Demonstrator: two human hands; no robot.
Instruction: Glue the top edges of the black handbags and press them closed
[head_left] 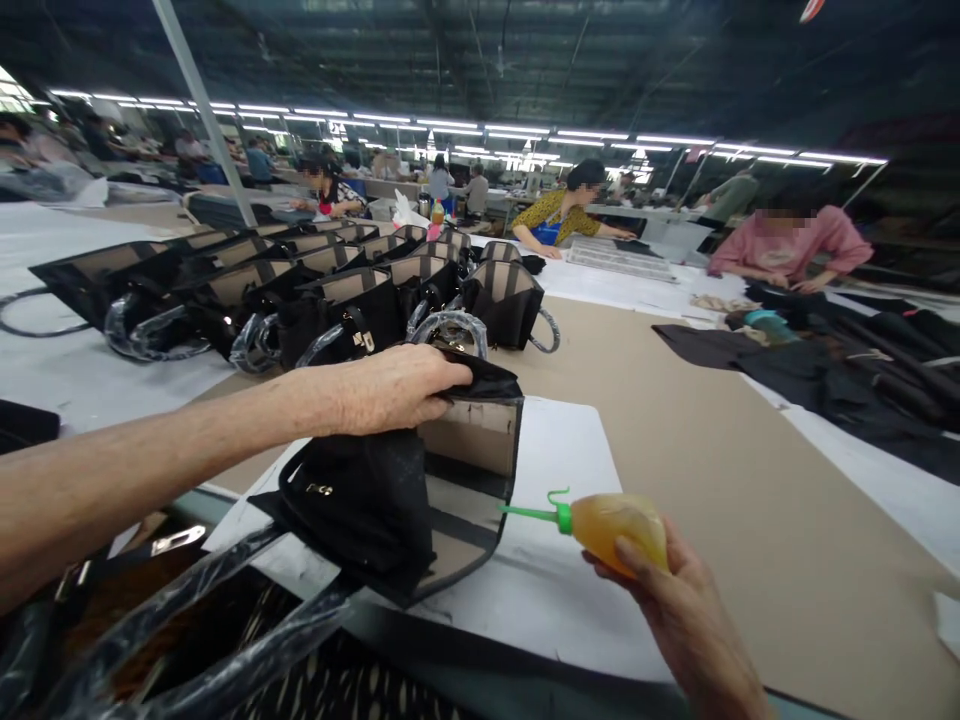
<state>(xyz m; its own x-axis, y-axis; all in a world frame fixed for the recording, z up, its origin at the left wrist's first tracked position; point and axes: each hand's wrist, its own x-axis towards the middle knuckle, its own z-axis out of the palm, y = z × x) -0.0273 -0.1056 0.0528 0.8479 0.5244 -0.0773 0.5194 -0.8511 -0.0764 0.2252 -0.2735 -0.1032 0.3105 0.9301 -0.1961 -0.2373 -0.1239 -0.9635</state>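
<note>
A black handbag (360,495) lies on its side on a white sheet (570,440), its open mouth facing right and showing a beige lining with dark bands. My left hand (397,390) grips the bag's upper edge, fingers bent over it. Plastic-wrapped handles (202,600) trail from the bag toward the lower left. My right hand (675,590) is wrapped round a squeeze bottle (619,530) of amber liquid. The bottle's green nozzle points left, its tip close to the bag's rim; whether they touch I cannot tell.
Rows of similar black handbags (360,310) stand behind my left hand. Brown board (720,480) covers the table to the right. Dark fabric pieces (847,370) lie at the far right. Two co-workers, one in a pink top (802,245) and one in yellow (559,210), sit across the table.
</note>
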